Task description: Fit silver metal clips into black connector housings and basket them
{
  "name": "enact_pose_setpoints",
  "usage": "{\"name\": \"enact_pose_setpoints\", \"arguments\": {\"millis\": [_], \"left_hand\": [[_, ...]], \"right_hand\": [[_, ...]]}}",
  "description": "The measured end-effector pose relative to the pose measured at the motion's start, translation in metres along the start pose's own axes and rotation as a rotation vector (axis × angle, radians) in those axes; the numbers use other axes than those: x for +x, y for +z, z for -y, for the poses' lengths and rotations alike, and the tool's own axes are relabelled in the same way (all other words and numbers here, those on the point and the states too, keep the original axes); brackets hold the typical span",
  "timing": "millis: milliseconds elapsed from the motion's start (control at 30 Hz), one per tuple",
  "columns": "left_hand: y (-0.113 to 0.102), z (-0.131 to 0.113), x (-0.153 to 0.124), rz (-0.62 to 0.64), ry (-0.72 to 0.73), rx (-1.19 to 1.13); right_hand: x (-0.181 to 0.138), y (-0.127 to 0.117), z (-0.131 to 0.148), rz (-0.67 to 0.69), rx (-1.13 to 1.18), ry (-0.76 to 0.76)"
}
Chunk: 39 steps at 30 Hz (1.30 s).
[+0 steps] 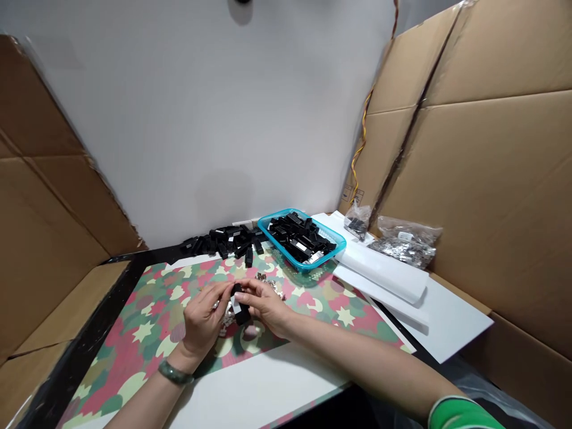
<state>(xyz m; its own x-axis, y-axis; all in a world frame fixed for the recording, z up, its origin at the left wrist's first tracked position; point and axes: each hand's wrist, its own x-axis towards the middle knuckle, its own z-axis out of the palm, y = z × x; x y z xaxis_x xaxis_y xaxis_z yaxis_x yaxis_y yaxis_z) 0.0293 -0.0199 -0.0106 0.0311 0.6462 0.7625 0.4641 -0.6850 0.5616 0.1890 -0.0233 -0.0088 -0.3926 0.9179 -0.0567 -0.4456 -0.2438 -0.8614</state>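
Note:
Between my two hands is a small black oblong piece (242, 314) with a whitish patch on its side. My left hand (203, 316), with a dark bangle on its wrist, pinches the upper end of the piece from the left. From the right, my right hand (263, 302) grips the same piece with thumb and fingers. Small shiny metal parts (227, 322) lie in a pile on the mat under and behind my hands, partly hidden by them. What exactly the black piece is, I cannot make out.
A camouflage-patterned mat (165, 298) covers the table. Behind it lie loose black pieces (223, 241) and a blue basket (340, 250) of similar pieces. White sheets (388, 277) and plastic bags (404, 244) of small parts sit at right. Cardboard walls (491, 179) flank the table.

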Motion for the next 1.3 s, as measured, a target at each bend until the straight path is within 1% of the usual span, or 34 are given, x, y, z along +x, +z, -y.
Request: {"name": "enact_pose_setpoints", "arguments": {"millis": [67,133,233,300,433,500,567,667,800,900,1000,1167,1300], "left_hand": [[-0.003,0.000,0.001,-0.014,0.048,0.030],[-0.003,-0.001,0.002,-0.003,0.054,0.037],[-0.002,0.000,0.004,0.018,0.027,0.026],[0.000,0.002,0.004,0.006,0.029,0.028],[-0.001,0.003,0.004,-0.013,0.040,0.038],[-0.002,0.002,0.004,-0.004,-0.035,0.012],[-0.001,0.000,0.005,0.003,-0.165,-0.061],[0.002,0.001,0.006,0.026,-0.409,-0.246],[0.008,0.001,0.007,0.018,-0.768,-0.560],[0.009,-0.005,0.009,0.021,-0.965,-0.715],[0.009,-0.012,0.011,0.008,-1.035,-0.772],[0.010,-0.017,0.008,-0.041,-1.023,-0.770],[0.013,-0.017,0.006,-0.095,-1.044,-0.757]], "right_hand": [[-0.003,0.002,0.001,0.117,0.006,0.051],[-0.004,0.003,0.002,0.179,0.029,0.089],[-0.002,0.001,0.001,0.149,0.052,0.055],[0.000,-0.002,-0.001,0.144,0.068,0.030],[0.001,-0.003,-0.001,0.217,0.136,0.065],[0.000,-0.003,0.001,0.244,0.147,0.087],[-0.001,-0.004,0.002,0.252,0.156,0.107],[0.001,-0.008,0.003,0.264,0.209,0.163],[0.005,-0.015,0.005,0.316,0.283,0.299],[0.007,-0.018,0.006,0.335,0.312,0.361],[0.007,-0.019,0.007,0.350,0.327,0.373],[0.008,-0.022,0.004,0.363,0.320,0.349],[0.010,-0.023,-0.001,0.354,0.286,0.323]]}}
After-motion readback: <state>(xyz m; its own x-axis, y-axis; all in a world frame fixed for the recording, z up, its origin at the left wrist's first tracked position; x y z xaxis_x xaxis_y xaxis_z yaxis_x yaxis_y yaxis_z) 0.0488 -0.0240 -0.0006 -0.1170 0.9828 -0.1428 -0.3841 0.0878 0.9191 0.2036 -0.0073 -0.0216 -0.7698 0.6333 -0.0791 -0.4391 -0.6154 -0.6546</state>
